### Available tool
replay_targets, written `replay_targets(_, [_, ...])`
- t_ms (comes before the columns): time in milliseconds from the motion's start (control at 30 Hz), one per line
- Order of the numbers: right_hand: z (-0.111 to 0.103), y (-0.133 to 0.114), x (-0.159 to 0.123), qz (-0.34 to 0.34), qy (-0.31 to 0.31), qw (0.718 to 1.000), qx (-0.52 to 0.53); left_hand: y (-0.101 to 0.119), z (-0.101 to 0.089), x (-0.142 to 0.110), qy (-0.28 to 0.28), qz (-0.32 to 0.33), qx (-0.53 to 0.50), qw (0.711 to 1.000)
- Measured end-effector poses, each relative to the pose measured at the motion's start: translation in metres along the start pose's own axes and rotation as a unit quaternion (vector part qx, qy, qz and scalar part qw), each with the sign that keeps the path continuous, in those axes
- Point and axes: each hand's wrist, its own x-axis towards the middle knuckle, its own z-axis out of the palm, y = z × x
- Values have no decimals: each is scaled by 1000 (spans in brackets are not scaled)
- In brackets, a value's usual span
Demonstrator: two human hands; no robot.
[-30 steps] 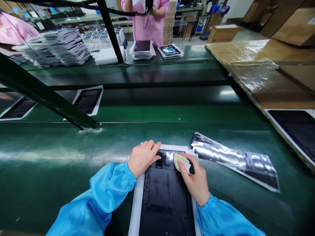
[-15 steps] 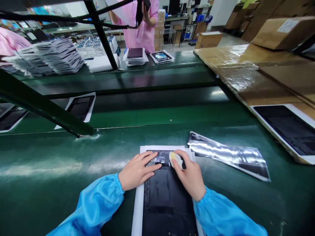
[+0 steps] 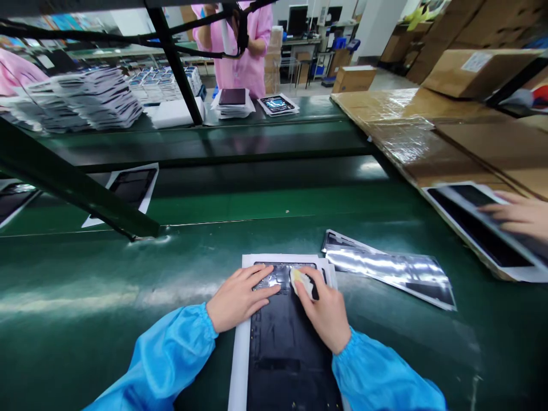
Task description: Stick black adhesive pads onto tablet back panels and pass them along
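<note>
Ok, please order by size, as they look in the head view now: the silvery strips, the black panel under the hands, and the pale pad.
Largest to smallest:
1. black panel, cut off by the picture's bottom edge
2. silvery strips, overlapping
3. pale pad, partly covered by the right hand

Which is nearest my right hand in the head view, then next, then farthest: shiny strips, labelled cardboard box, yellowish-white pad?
1. Yellowish-white pad: held in your right hand.
2. Shiny strips: to its right, on the green table.
3. Labelled cardboard box: far back, upper right.
</note>
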Motion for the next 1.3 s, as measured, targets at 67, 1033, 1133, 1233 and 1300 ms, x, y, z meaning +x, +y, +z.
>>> replay_targets(67, [-2,0,-3,-14,9,1000,-11,0,1,0,1,-4,-9,1000])
replay_targets(1033, [-41,25,-39,294,15,906,304,-6,9,77,109,-97,-48,988])
replay_targets(1133, [-37,28,-43,230,7,918,323,7,-9,71,177,-58,-30,982])
replay_targets(1233, [-27,27,-45,224,-20,901,371,20,-32,65,225,-27,-35,973])
replay_targets(1300, [-23,26,-44,249,-5,883,398,21,-42,60,269,-53,-58,960])
